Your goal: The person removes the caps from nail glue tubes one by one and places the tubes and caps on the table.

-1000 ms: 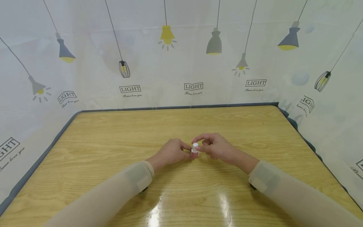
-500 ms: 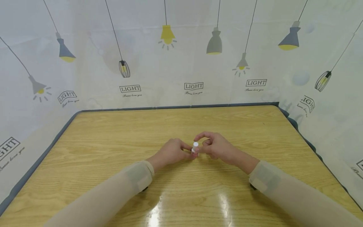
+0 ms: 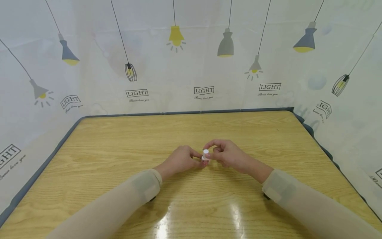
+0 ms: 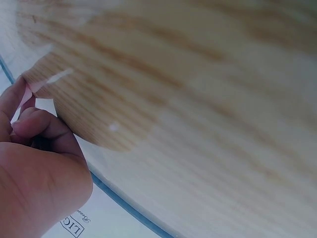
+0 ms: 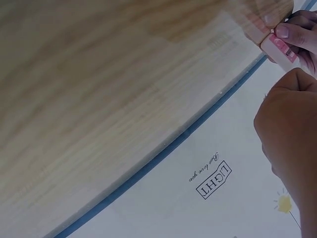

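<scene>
A small white bottle with a pink label stands upright on the wooden table, its white cap on top. My left hand pinches the lower part of the bottle from the left. From the other side, my right hand holds the cap between thumb and curled index finger. In the right wrist view the pink label of the bottle shows beside the left thumb, while the right fingertips are hidden behind the hand. The left wrist view has the left hand at its edge, with the bottle mostly out of sight.
The wooden table has a dark blue edge strip along the back and sides. A pale wall sheet printed with lamps rises behind it. Light glares off the table near the front.
My right index finger lifts off the cap half a second ago and is back against it now. The left hand and the bottle stay in place.
</scene>
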Demonstrator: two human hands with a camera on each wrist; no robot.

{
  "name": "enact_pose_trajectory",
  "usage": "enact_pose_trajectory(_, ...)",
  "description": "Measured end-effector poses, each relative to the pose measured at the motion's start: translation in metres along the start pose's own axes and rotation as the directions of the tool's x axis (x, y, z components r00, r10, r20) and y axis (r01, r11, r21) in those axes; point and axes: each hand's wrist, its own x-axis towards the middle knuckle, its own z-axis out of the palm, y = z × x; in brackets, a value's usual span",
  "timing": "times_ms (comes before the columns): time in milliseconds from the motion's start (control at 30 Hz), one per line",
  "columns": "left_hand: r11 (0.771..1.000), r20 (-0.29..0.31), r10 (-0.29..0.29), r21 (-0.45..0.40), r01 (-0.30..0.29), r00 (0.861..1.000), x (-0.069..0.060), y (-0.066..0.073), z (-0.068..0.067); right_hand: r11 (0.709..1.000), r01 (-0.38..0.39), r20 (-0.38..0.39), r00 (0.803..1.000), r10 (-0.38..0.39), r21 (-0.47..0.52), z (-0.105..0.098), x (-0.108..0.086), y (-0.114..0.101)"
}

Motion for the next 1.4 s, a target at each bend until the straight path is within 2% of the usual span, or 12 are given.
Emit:
enact_pose_trajectory(367,1.000,0.004,-0.011,-0.011,0.011,1.000,-0.0010,0.0013,-0.0007,1.000,0.028,0.019,0.999,-0.028,0.006,0.0000,-0.0017,0.0000)
enact_pose_trajectory(700,1.000,0.008,-0.007,-0.006,0.007,1.000,-0.0001,0.0016,-0.0006,1.000,-0.027,-0.008,1.000,0.027,-0.013,-0.0003,-0.0018,-0.0013)
enact_pose_trajectory(900,1.000,0.004,-0.003,-0.006,0.003,1.000,-0.0008,0.0020,-0.0008,0.999,-0.035,-0.032,0.999,0.034,-0.011,0.0012,-0.0016,-0.0015)
enact_pose_trajectory(1400,1.000,0.005,-0.006,-0.018,0.007,1.000,0.0009,0.0001,0.0002,0.999,0.047,-0.006,0.999,-0.047,0.013,0.0005,-0.0017,0.0010)
